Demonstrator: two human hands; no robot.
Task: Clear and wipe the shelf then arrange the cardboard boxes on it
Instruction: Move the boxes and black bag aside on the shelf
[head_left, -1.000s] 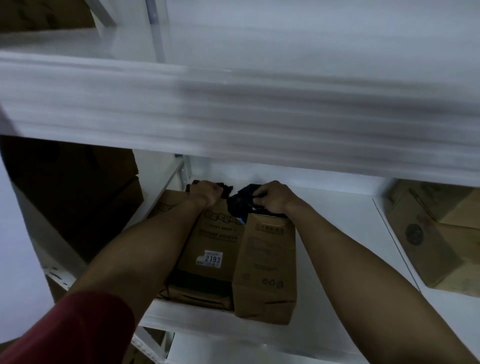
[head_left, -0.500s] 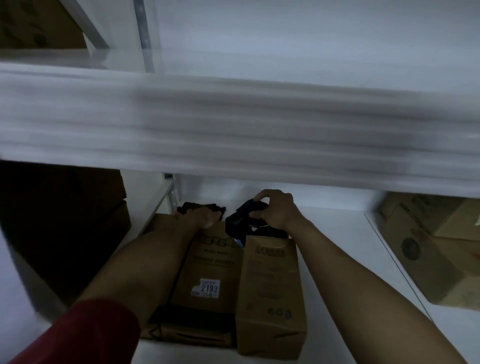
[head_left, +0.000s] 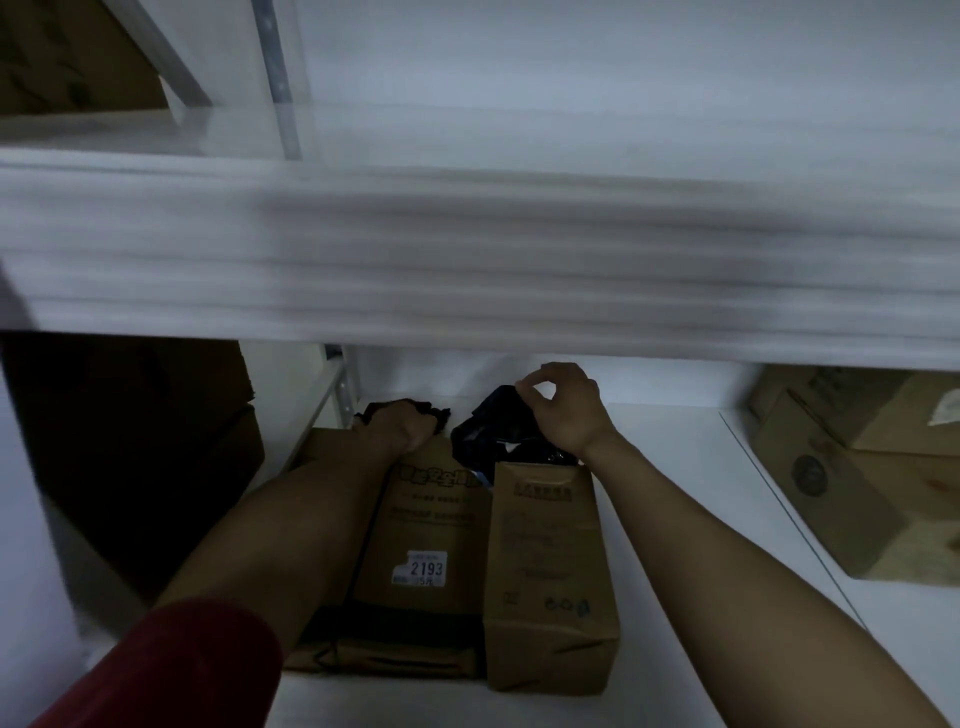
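Right hand (head_left: 563, 410) pinches a dark bag (head_left: 488, 431) between thumb and forefinger where it spills from the far end of the narrow cardboard box (head_left: 545, 571). Left hand (head_left: 400, 426) is curled round dark cloth (head_left: 439, 414) at the far end of the labelled box (head_left: 426, 530) touching its left side. Both lie lengthwise on the white shelf (head_left: 675, 519). The stuffing looks soft and light and the cardboard creased, so take each box by its long sides. More cartons (head_left: 857, 483) sit far right.

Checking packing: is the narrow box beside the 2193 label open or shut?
Open: dark plastic spills from the narrow box, pinched by the right hand.
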